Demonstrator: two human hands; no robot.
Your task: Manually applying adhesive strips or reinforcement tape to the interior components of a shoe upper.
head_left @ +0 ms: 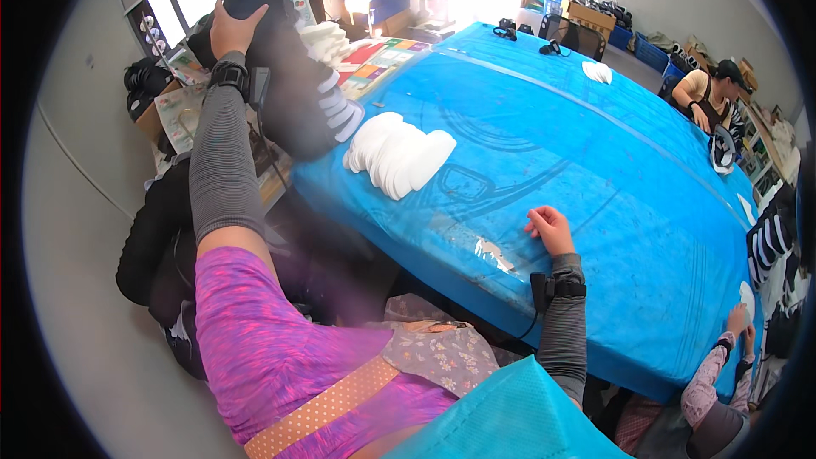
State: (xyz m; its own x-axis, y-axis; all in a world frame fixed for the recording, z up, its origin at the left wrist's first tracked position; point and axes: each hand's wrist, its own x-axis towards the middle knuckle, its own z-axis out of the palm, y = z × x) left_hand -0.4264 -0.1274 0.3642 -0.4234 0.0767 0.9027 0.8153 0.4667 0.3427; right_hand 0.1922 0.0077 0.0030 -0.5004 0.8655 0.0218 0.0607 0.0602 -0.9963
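My left hand (235, 31) reaches far up to the left and grips a black fabric piece (257, 2), perhaps a cap, on top of a tall dark stack. White curved edges (338, 106) stick out of the stack's right side. Beside it, on the blue table cover (518, 153), a fanned pile of white crescent-shaped pieces (398, 155) lies flat. My right hand (552, 230) hovers at the table's near side, fingers curled in, with nothing visible in them. A worn, pale patch (493, 253) shows on the cover close by.
Another small white pile (597, 72) lies at the far side. One person (710, 98) sits at the far right; another person's hands (741, 323) work at the lower right. Black bundles (157, 238) hang at my left. Blue crates (653, 53) line the back wall.
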